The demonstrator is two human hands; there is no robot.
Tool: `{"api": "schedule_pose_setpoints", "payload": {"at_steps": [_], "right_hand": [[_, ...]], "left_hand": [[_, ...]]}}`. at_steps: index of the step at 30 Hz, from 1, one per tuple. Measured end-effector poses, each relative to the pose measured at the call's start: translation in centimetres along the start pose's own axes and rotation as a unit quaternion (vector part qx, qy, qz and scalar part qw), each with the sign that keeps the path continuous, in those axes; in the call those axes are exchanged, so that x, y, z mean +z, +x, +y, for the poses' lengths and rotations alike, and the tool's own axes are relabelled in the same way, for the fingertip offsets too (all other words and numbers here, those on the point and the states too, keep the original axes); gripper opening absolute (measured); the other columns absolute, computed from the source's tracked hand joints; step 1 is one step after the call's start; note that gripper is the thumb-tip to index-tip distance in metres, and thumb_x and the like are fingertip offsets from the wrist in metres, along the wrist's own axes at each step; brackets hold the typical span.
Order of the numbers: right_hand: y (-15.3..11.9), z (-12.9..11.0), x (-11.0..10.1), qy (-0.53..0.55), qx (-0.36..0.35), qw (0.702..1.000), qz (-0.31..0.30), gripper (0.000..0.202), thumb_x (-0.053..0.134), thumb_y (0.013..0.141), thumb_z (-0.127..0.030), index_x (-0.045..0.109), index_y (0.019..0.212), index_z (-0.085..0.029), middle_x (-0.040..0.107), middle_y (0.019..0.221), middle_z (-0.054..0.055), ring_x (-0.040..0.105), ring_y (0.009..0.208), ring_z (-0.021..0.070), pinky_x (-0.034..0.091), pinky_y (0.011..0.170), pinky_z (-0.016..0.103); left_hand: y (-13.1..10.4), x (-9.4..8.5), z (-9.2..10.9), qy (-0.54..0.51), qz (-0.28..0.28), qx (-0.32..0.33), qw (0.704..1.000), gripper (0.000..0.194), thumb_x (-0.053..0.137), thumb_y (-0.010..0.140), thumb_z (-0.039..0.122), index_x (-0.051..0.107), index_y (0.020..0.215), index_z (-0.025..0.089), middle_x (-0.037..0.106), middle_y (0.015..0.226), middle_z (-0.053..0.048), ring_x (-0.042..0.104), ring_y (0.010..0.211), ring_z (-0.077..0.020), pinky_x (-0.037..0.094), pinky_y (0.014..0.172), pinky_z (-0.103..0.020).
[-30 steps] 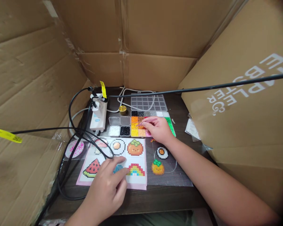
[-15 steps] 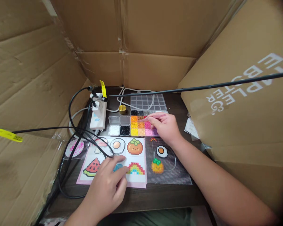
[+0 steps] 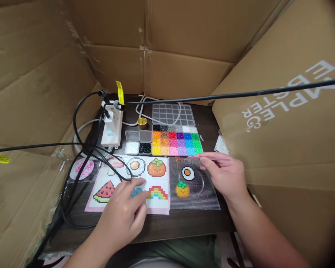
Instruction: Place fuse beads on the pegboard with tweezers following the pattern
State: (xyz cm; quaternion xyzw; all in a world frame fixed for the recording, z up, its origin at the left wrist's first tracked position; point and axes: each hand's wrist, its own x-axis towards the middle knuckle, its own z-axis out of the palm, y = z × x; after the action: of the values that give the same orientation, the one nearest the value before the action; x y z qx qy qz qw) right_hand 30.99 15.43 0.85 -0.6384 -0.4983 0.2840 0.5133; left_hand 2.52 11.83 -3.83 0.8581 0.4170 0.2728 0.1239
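My right hand (image 3: 226,173) pinches pink tweezers (image 3: 216,157), their tip just right of a small rainbow piece (image 3: 178,159) at the top of the clear pegboard (image 3: 209,201). Below lie a bead egg (image 3: 188,173) and an orange bead persimmon (image 3: 182,189). My left hand (image 3: 128,204) rests with fingers apart on the pattern sheet (image 3: 159,208), its fingers beside the printed rainbow (image 3: 158,193). Behind the boards, an open bead box (image 3: 176,140) holds beads in many colours. Whether the tweezers' tip carries a bead is too small to tell.
Small boxes of white beads (image 3: 132,148) and black beads (image 3: 145,148) stand left of the bead box. A gold tin (image 3: 142,123), a power strip (image 3: 111,130) and tangled black cables (image 3: 92,147) are further back and left. Cardboard walls (image 3: 184,74) surround the table.
My right hand has moved from over the bead box toward me and right, bringing the tweezers to the pegboard's top edge. My left hand stays on the sheet. The view has shifted slightly.
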Motion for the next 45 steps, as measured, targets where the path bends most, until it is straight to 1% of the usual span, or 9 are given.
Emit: {"api": "schedule_pose_setpoints", "payload": {"at_steps": [2,4,8,13,23,31,38,45], "right_hand": [[0.0,0.9,0.3,0.002,0.016,1.0,0.001,0.01,0.072,0.078,-0.026,0.08,0.077,-0.02,0.077,0.074,0.006,0.061,0.052,0.013,0.055,0.052,0.026],[0.1,1.4,0.6,0.006,0.026,1.0,-0.008,0.011,0.073,0.077,-0.027,0.08,0.077,-0.019,0.076,0.072,0.006,0.061,0.052,0.0131,0.055,0.052,0.027],[0.3,1.9,0.9,0.02,0.036,0.999,-0.026,0.012,0.072,0.077,-0.027,0.08,0.077,-0.019,0.074,0.067,0.005,0.06,0.051,0.0121,0.053,0.051,0.025],[0.4,2.6,1.0,0.033,0.043,0.998,-0.03,0.012,0.071,0.077,-0.027,0.079,0.076,-0.018,0.071,0.063,0.004,0.057,0.05,0.0107,0.05,0.051,0.024],[0.5,2.4,1.1,0.023,0.049,0.998,-0.037,0.013,0.07,0.078,-0.026,0.079,0.077,-0.017,0.074,0.068,0.005,0.055,0.051,0.0099,0.049,0.052,0.024],[0.4,2.9,1.0,0.015,0.045,0.998,-0.046,0.014,0.07,0.079,-0.026,0.08,0.08,-0.016,0.071,0.063,0.004,0.057,0.053,0.0103,0.048,0.053,0.023],[0.5,3.0,0.9,0.025,0.041,0.998,-0.039,0.013,0.07,0.079,-0.026,0.08,0.079,-0.017,0.068,0.058,0.002,0.057,0.051,0.0104,0.048,0.052,0.023],[0.3,2.6,0.7,0.018,0.032,0.998,-0.056,0.012,0.07,0.079,-0.025,0.08,0.078,-0.019,0.074,0.068,0.004,0.057,0.052,0.0102,0.049,0.052,0.023]], "left_hand": [[0.0,0.0,0.0,-0.001,-0.003,-0.001,1.0,0.03,0.051,0.087,0.006,0.07,0.105,0.02,0.06,0.122,-0.013,0.056,0.098,-0.0251,0.05,0.083,-0.043],[0.0,0.0,-0.1,-0.002,-0.007,-0.001,1.0,0.03,0.051,0.087,0.006,0.07,0.105,0.021,0.06,0.123,-0.012,0.056,0.098,-0.0249,0.05,0.083,-0.043],[0.1,-0.1,0.0,-0.004,-0.012,-0.002,1.0,0.03,0.051,0.087,0.005,0.07,0.106,0.02,0.059,0.124,-0.012,0.057,0.099,-0.0251,0.049,0.084,-0.043],[0.0,-0.2,0.0,-0.005,-0.011,-0.001,1.0,0.029,0.051,0.088,0.006,0.069,0.105,0.02,0.059,0.125,-0.012,0.056,0.099,-0.0252,0.049,0.084,-0.042],[-0.1,-0.1,-0.2,-0.014,-0.015,0.002,1.0,0.03,0.052,0.088,0.006,0.068,0.109,0.021,0.058,0.127,-0.013,0.056,0.102,-0.0265,0.049,0.085,-0.044],[-0.2,-0.2,-0.1,-0.014,-0.022,0.001,1.0,0.03,0.052,0.088,0.005,0.067,0.109,0.019,0.057,0.128,-0.013,0.055,0.103,-0.0273,0.049,0.085,-0.046],[-0.1,-0.1,-0.1,-0.013,-0.017,0.0,1.0,0.029,0.052,0.087,0.005,0.068,0.107,0.019,0.058,0.127,-0.013,0.057,0.102,-0.0266,0.049,0.085,-0.044],[-0.1,-0.1,-0.1,-0.009,-0.017,0.003,1.0,0.028,0.052,0.088,0.005,0.068,0.106,0.019,0.058,0.127,-0.013,0.056,0.102,-0.0272,0.049,0.085,-0.045]]}}
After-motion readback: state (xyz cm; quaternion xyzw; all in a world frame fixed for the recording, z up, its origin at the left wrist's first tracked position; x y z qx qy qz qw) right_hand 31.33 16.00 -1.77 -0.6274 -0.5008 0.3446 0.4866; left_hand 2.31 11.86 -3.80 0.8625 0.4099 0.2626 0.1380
